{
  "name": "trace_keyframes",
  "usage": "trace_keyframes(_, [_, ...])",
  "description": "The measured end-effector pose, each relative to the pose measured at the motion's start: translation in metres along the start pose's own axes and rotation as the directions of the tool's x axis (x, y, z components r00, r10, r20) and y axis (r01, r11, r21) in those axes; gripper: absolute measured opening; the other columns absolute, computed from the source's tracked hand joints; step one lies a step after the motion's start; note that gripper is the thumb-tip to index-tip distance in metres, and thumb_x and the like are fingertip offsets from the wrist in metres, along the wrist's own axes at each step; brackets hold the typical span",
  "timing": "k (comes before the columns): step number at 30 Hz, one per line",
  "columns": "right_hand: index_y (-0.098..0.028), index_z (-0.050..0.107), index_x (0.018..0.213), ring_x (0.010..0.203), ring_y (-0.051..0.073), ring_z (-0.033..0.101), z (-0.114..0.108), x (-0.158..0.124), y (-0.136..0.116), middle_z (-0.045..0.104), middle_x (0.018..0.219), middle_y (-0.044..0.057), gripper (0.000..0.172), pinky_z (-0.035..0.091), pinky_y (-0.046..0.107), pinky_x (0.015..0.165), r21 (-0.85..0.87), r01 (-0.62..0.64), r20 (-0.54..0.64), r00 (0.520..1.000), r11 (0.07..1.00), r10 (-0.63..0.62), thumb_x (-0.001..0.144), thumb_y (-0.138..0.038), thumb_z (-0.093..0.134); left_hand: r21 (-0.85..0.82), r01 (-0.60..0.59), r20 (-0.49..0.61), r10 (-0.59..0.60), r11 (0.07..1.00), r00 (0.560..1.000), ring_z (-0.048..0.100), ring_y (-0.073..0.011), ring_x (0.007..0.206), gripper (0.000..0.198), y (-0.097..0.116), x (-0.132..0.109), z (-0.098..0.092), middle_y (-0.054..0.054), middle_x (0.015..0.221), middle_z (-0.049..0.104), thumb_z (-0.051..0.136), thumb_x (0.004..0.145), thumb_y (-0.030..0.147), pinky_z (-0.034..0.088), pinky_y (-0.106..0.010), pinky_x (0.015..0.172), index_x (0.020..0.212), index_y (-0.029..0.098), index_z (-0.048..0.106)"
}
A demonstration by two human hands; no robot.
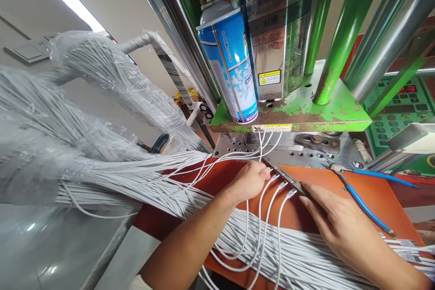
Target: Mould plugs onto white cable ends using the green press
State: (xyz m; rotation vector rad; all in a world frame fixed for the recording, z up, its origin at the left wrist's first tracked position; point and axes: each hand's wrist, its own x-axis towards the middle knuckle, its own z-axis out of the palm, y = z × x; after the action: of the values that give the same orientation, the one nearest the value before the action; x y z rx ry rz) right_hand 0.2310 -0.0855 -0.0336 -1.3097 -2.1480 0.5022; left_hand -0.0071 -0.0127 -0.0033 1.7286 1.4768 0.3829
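The left hand (pixel 253 180) is closed, thumb and forefinger pinching the end of a thin white cable against the left end of a narrow, dark grey metal bar (pixel 286 178). The right hand (pixel 335 210) grips the bar's right end between thumb and fingers. The bar lies aslant near the back edge of the flat orange-brown surface (pixel 306 220), its left end at that edge. Three white cables with silver connector tips (pixel 282 185) run from its near side towards the front edge.

A thick bundle of loose white cables (pixel 295 253) fills the front edge. Bare room is a narrow strip between bundle and bar, and a patch by the right edge.

Pliers with blue handles (pixel 356 199) lie near the back right corner, just beyond the right hand; one handle overhangs the surface's edge.

Behind the back edge, a chipped green metal plate (pixel 326 113) stands above a drilled steel base (pixel 234 145), with a low gap between. A blue and white spray can (pixel 231 68) stands at the plate's front left corner.
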Motion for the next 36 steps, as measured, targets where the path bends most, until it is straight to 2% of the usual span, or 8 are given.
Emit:
trace_keyframes(6, [-0.023,0.065,0.125,0.108,0.025,0.072,-0.012,0.005,0.006,0.075,0.117,0.009,0.033,0.058,0.036,0.088,0.044,0.020,0.130,0.991,0.999,-0.026,0.107,-0.041,0.044,0.346,-0.075,-0.114,0.121,0.935,0.986,0.059,-0.0182,0.069,0.035,0.003,-0.009,0.009,-0.004,0.076,0.066,0.039,0.103,0.035,0.038,-0.029,0.064,0.083,0.020,0.063])
trace_keyframes(12, [-0.021,0.066,0.116,0.087,0.025,0.072,-0.008,0.007,0.000,0.075,0.098,0.009,0.039,0.054,0.039,0.079,0.001,-0.105,0.106,0.989,0.994,0.104,0.108,-0.043,0.035,0.632,-0.052,-0.205,0.232,0.773,0.951,0.068,-0.0255,0.092,0.032,0.032,-0.035,0.011,-0.012,0.101,0.072,0.038,0.107,0.035,0.048,-0.035,0.078,0.103,0.019,0.066])
trace_keyframes(15, [-0.020,0.066,0.112,0.086,0.024,0.071,-0.006,0.007,-0.003,0.074,0.097,0.009,0.038,0.052,0.037,0.078,0.002,-0.091,0.085,0.992,0.996,0.090,0.109,-0.042,0.034,0.662,-0.168,-0.135,0.337,0.730,0.932,0.068,-0.0252,0.095,0.028,0.046,-0.057,0.021,-0.012,0.102,0.070,0.045,0.105,0.037,0.049,-0.035,0.081,0.101,0.020,0.067])
trace_keyframes(18, [-0.020,0.063,0.111,0.087,0.023,0.069,-0.005,0.006,-0.003,0.072,0.100,0.009,0.034,0.051,0.036,0.078,-0.031,-0.069,0.047,0.996,0.997,0.070,0.109,-0.039,0.035,0.686,-0.215,-0.032,0.324,0.695,0.946,0.069,-0.0278,0.093,0.026,0.051,-0.068,0.036,-0.013,0.098,0.071,0.053,0.101,0.037,0.051,-0.038,0.078,0.099,0.018,0.070])
trace_keyframes(23, [-0.020,0.064,0.109,0.090,0.023,0.061,-0.003,0.007,-0.001,0.063,0.098,0.008,0.031,0.048,0.037,0.079,-0.083,-0.011,-0.017,1.000,0.996,0.009,0.108,-0.038,0.039,0.682,-0.181,0.005,0.243,0.709,0.970,0.070,-0.0278,0.088,0.031,0.049,-0.057,0.048,-0.014,0.094,0.074,0.046,0.101,0.029,0.052,-0.039,0.076,0.095,0.015,0.074])
trace_keyframes(29, [-0.018,0.064,0.100,0.089,0.023,0.055,-0.003,0.009,-0.001,0.058,0.093,0.008,0.031,0.045,0.038,0.078,-0.088,0.014,0.023,1.000,0.996,-0.012,0.108,-0.030,0.036,0.643,-0.195,0.023,0.236,0.741,0.972,0.071,-0.0286,0.085,0.031,0.046,-0.049,0.053,-0.015,0.092,0.075,0.045,0.100,0.028,0.052,-0.039,0.075,0.096,0.015,0.073])
trace_keyframes(32, [-0.018,0.065,0.101,0.090,0.023,0.054,-0.002,0.008,0.000,0.059,0.095,0.009,0.029,0.045,0.038,0.080,-0.105,0.021,0.029,0.999,0.994,-0.018,0.107,-0.029,0.039,0.660,-0.216,0.061,0.235,0.719,0.970,0.072,-0.0299,0.086,0.031,0.048,-0.048,0.048,-0.016,0.092,0.075,0.047,0.100,0.029,0.052,-0.040,0.076,0.095,0.015,0.073])
trace_keyframes(36, [-0.019,0.067,0.110,0.092,0.024,0.055,0.001,0.008,0.002,0.062,0.099,0.009,0.027,0.046,0.040,0.082,-0.124,0.034,0.028,0.999,0.992,-0.031,0.106,-0.033,0.044,0.630,-0.229,0.067,0.241,0.742,0.968,0.071,-0.0281,0.086,0.036,0.053,-0.038,0.016,-0.012,0.088,0.075,0.056,0.099,0.051,0.050,-0.036,0.079,0.090,0.020,0.072])
